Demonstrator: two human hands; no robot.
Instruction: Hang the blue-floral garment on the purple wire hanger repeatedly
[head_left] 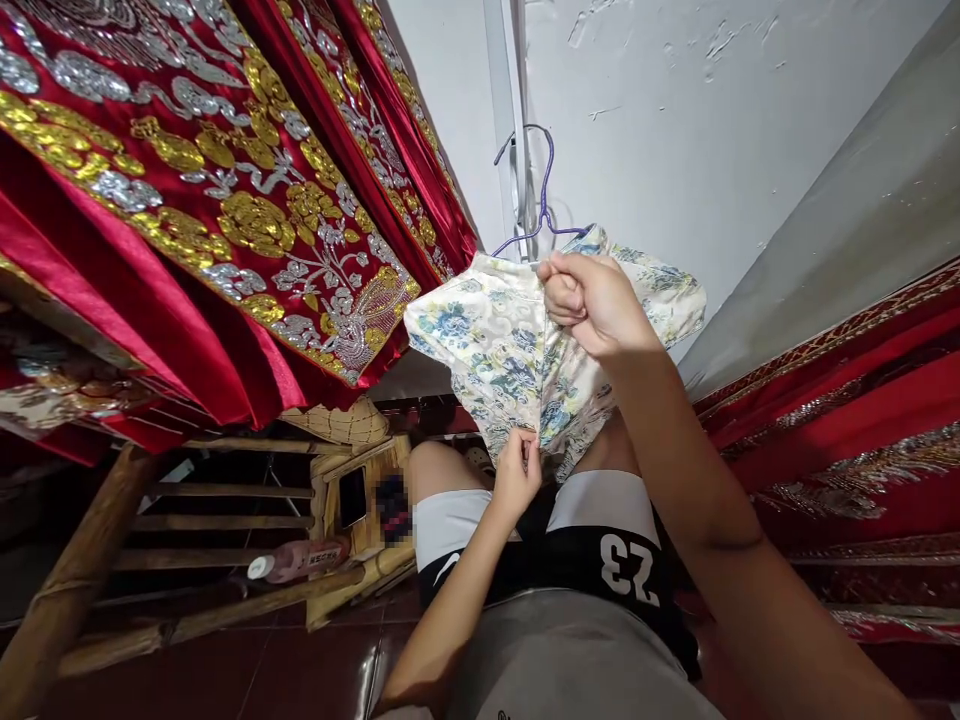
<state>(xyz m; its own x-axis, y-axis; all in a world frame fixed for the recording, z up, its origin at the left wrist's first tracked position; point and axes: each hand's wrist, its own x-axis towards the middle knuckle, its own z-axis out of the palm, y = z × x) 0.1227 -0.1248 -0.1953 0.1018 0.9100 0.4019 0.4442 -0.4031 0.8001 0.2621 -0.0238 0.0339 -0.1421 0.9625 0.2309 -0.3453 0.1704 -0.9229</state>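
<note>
A cream garment with blue and yellow flower print (pixel 495 340) hangs on a purple wire hanger (pixel 541 200) in front of a white wall. My right hand (pixel 589 300) is closed in a fist on the garment's top, just below the hanger hook. Lower down, my left hand (pixel 516 475) pinches the garment's bottom edge. I am seated, with my knees under the cloth in black and white shorts marked 23 (pixel 622 565).
Red satin cloth with gold and silver embroidery (pixel 225 200) hangs at the upper left, and more red cloth (pixel 847 440) lies at the right. A bamboo frame (pixel 187 530) stands at the lower left with a pink bottle (pixel 300 558) lying on it. The floor is dark red tile (pixel 300 670).
</note>
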